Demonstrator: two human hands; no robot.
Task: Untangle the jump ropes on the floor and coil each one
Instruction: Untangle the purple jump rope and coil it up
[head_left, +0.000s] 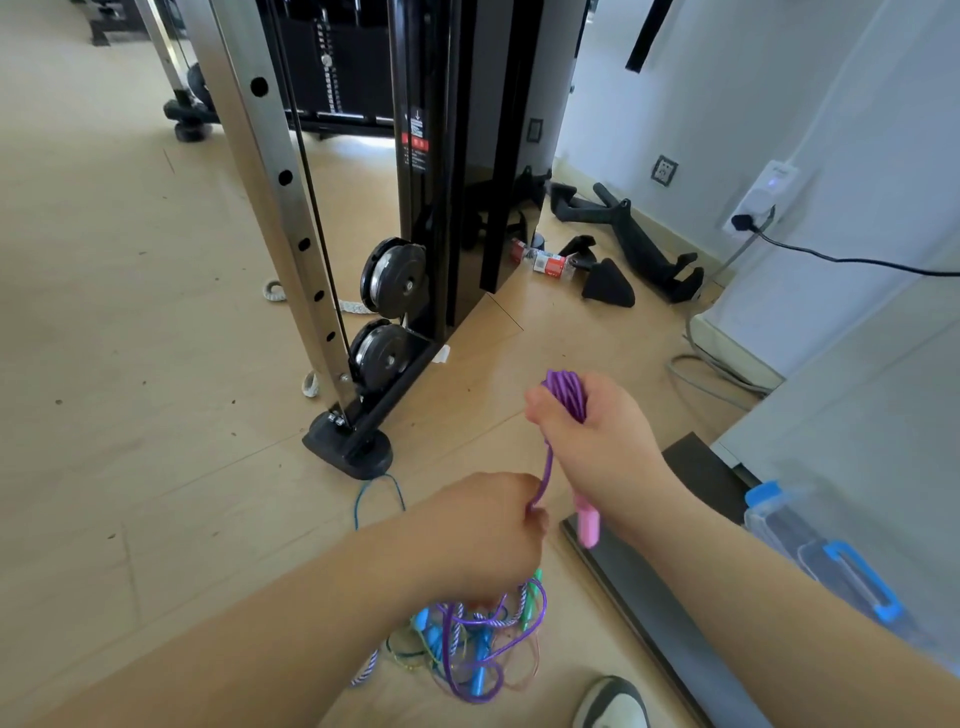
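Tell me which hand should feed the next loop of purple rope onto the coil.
Left. The left hand pinches the loose purple rope just below the coil, right above the tangle on the floor. The right hand is full, its grip wrapped round the coil.

Pale wood floor (130, 364) here: tangled jump ropes (467, 639) heaped near the cable machine's foot (353, 449), black handle attachments (644, 244) along the wall, a clear blue-latched box (831, 561) close by.
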